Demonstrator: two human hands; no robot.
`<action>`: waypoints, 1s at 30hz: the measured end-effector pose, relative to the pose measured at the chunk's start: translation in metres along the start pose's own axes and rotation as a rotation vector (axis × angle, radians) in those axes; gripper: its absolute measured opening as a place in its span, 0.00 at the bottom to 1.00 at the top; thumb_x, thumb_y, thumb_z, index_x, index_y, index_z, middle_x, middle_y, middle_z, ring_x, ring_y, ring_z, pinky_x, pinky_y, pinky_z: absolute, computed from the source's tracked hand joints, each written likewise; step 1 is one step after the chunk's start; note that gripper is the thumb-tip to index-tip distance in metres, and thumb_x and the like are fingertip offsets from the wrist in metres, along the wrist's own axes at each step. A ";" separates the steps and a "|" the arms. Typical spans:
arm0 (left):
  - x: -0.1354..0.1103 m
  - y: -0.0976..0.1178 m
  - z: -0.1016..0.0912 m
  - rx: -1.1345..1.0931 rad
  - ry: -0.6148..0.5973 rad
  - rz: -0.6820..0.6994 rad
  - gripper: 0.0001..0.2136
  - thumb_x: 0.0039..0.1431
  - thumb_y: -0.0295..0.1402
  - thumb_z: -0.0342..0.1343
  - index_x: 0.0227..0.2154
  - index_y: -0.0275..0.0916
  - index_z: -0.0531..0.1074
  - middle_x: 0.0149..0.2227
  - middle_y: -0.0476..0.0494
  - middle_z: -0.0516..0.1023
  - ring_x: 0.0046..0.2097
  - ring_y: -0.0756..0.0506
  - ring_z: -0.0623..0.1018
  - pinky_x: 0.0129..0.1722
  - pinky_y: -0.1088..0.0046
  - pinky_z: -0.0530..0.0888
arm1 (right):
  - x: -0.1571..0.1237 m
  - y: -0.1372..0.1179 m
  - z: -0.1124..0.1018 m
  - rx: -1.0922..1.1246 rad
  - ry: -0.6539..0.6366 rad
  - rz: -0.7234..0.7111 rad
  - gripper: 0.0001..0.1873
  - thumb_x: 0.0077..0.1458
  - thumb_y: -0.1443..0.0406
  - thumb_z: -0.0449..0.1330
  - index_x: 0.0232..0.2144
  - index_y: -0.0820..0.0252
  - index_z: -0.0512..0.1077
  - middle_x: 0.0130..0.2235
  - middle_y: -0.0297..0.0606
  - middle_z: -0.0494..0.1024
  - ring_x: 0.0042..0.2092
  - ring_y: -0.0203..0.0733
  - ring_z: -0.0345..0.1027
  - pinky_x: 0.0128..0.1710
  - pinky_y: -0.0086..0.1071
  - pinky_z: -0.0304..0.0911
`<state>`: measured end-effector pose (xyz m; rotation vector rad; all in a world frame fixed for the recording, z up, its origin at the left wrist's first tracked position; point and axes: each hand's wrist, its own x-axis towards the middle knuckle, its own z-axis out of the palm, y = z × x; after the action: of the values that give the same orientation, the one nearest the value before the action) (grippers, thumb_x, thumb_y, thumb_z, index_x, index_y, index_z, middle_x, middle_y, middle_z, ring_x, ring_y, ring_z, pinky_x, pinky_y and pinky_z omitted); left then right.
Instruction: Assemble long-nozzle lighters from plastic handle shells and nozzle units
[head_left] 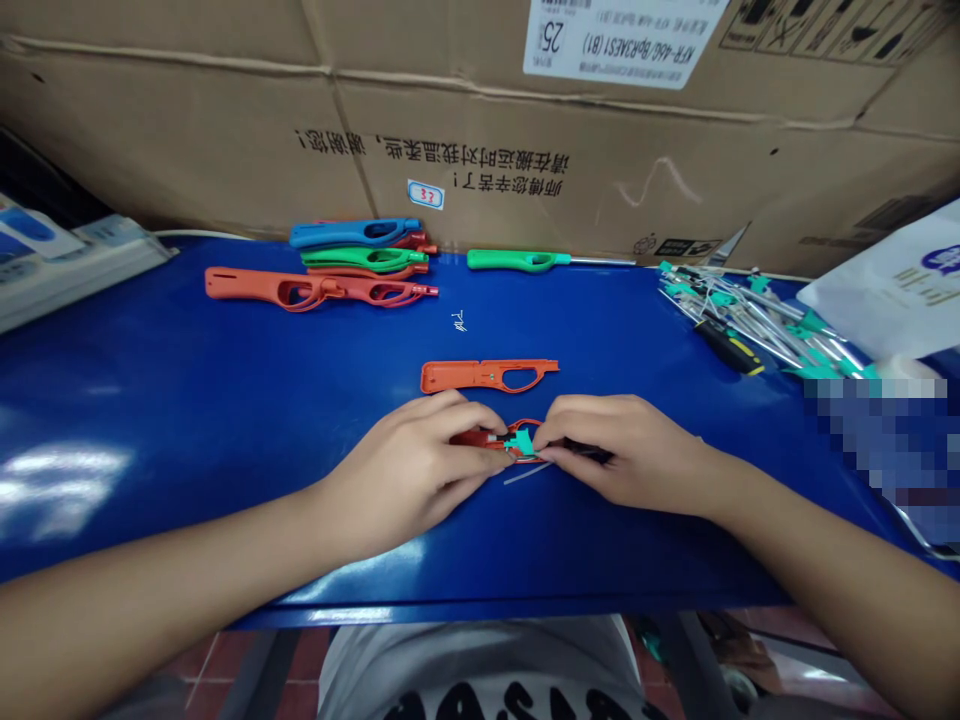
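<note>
Lighter shell half (474,438), orange and open side up, lies on the blue desk (225,420) between the two hands I am watching. With the left hand (431,455) I have thumb and forefinger bent around its long sides, grasping it. With the right hand (622,450) I pinch, thumb and fingertips together, at the near edge of a teal trigger piece (520,442) seated in the shell. A dark object (589,450) shows beneath the right fingers; I cannot tell whether they grip it. Just on my side of the fingertips is a thin clear tube (527,474).

A second orange shell half (491,376) lies just beyond the hands. Farther out, ahead of the left hand, I see stacked lighter handles (352,234), blue, green and orange-red. A green lighter (517,261) with a metal rod lies straight ahead, by a cardboard box (450,100). Beyond the right hand I have a heap of metal rods (769,315) with teal ends and a black-and-yellow screwdriver (729,347) against it.
</note>
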<state>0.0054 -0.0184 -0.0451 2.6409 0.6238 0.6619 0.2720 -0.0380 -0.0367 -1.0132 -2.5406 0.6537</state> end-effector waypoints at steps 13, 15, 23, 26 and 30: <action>-0.001 0.000 0.000 -0.013 -0.012 -0.017 0.10 0.69 0.29 0.56 0.46 0.45 0.81 0.47 0.44 0.79 0.46 0.45 0.77 0.44 0.67 0.73 | 0.002 -0.001 -0.001 0.029 -0.011 0.008 0.07 0.69 0.65 0.55 0.43 0.55 0.74 0.42 0.35 0.78 0.40 0.36 0.72 0.40 0.29 0.62; -0.001 -0.001 0.000 -0.043 0.000 -0.021 0.10 0.68 0.29 0.57 0.45 0.45 0.81 0.47 0.44 0.79 0.46 0.45 0.77 0.44 0.66 0.73 | 0.001 -0.001 -0.002 0.033 -0.012 0.007 0.07 0.69 0.65 0.55 0.43 0.55 0.74 0.42 0.36 0.78 0.41 0.36 0.72 0.40 0.30 0.62; 0.001 0.000 0.004 -0.155 0.024 -0.085 0.12 0.67 0.27 0.57 0.48 0.45 0.81 0.49 0.42 0.78 0.48 0.45 0.77 0.48 0.65 0.74 | 0.002 -0.001 -0.003 0.002 -0.036 0.006 0.08 0.69 0.65 0.54 0.44 0.55 0.74 0.42 0.35 0.78 0.40 0.36 0.72 0.39 0.29 0.61; 0.002 0.001 0.004 -0.195 0.014 -0.114 0.12 0.67 0.26 0.57 0.47 0.44 0.81 0.48 0.42 0.77 0.48 0.45 0.77 0.48 0.64 0.75 | 0.002 0.000 -0.003 -0.002 -0.041 0.010 0.08 0.69 0.65 0.54 0.44 0.55 0.74 0.42 0.35 0.78 0.40 0.36 0.72 0.39 0.29 0.62; 0.002 0.003 0.003 -0.212 0.011 -0.127 0.12 0.67 0.26 0.57 0.47 0.44 0.81 0.48 0.42 0.77 0.48 0.45 0.76 0.48 0.64 0.75 | 0.002 -0.001 -0.002 -0.002 -0.035 0.001 0.08 0.69 0.65 0.54 0.44 0.55 0.74 0.42 0.35 0.78 0.40 0.36 0.72 0.39 0.29 0.62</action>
<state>0.0095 -0.0201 -0.0456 2.3826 0.6779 0.6663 0.2713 -0.0362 -0.0342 -1.0122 -2.5717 0.6753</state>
